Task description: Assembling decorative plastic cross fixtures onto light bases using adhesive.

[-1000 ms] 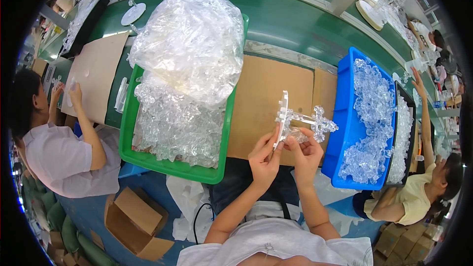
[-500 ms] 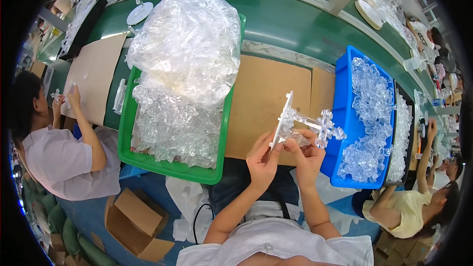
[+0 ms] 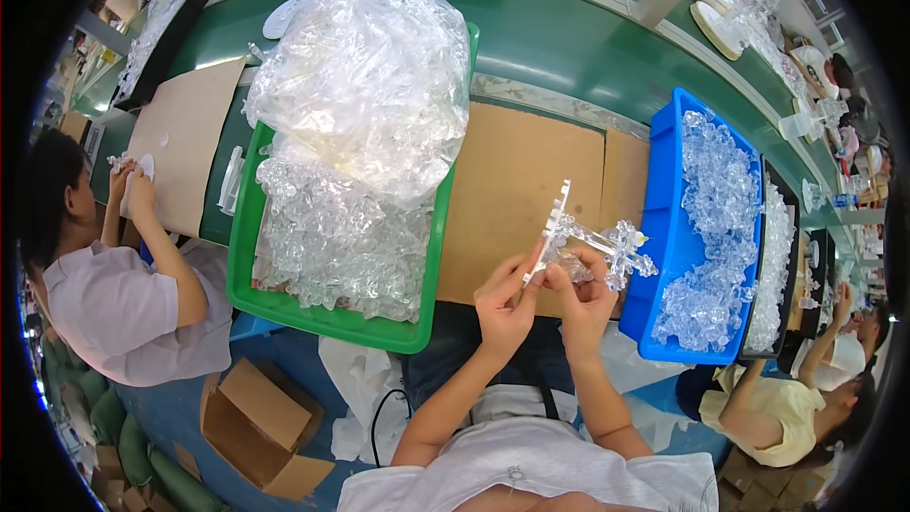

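Observation:
My left hand (image 3: 504,311) pinches the lower end of a thin white plastic plate (image 3: 550,228), seen nearly edge-on, with a notched rim. A clear plastic stem with a flower-like, branched head (image 3: 622,254) sticks out from the plate toward the right. My right hand (image 3: 588,308) has its fingers closed on a clear plastic piece (image 3: 573,266) beside the plate. Fingers partly hide that piece, and whether it is joined to the plate cannot be seen. Both hands are close together above the front of the cardboard sheet (image 3: 517,190).
Left of my hands stands a green tray (image 3: 428,265) of clear plastic pieces, with a big clear plastic bag (image 3: 365,66) on top. A blue bin (image 3: 654,228) of similar pieces stands at the right. Co-workers sit on both sides. An open carton (image 3: 256,417) lies on the floor.
The plate and stem have turned slightly, and the branched head has shifted a little left and down. Both hands keep their hold. The co-worker at left has brought both hands together.

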Demonstrator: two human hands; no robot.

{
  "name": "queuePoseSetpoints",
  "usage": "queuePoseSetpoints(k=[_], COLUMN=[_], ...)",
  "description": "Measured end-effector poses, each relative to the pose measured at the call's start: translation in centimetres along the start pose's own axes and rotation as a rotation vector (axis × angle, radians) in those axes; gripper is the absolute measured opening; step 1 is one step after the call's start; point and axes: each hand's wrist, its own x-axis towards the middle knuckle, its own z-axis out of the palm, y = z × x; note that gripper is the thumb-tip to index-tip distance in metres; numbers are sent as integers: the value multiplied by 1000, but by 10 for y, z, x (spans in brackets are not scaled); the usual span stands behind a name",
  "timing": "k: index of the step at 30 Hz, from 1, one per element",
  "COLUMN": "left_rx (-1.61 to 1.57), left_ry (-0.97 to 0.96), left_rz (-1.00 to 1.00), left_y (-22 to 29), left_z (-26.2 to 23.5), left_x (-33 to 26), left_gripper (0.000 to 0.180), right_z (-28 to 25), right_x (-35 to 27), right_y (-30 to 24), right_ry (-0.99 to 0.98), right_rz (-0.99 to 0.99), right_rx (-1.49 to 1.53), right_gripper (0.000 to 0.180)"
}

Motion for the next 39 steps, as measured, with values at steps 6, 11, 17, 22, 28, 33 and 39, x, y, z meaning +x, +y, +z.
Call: queuePoseSetpoints(k=[6, 11, 17, 22, 28, 33, 39], left_rx=[-552, -500, 72, 13, -7, 29, 167], left_ry=[-91, 3, -184, -170, -210, -243, -136], left_rz=[-362, -479, -372, -333, -292, -252, -191], left_y=[-34, -35, -19, -15, -5, -2, -8], left_z=[-13, -20, -50, -63, -48, -52, -63], left_x=[15, -10, -27, -25, -25, -32, -21], left_gripper=[43, 56, 36, 24, 21, 19, 19], right_z=[20, 54, 18, -89, -170, -205, -126], right_x=[42, 74, 43, 82, 207, 201, 92], right_y=[1, 24, 8, -89, -68, -63, -101], right_ry=[-99, -253, -321, 34, -218, 0, 117], right_rz=[-193, -402, -455, -409, -636, -691, -355], right_rx=[-583, -949, -852, -1261, -1580, -1308, -482], right_gripper=[23, 30, 43, 30, 33, 22, 17])
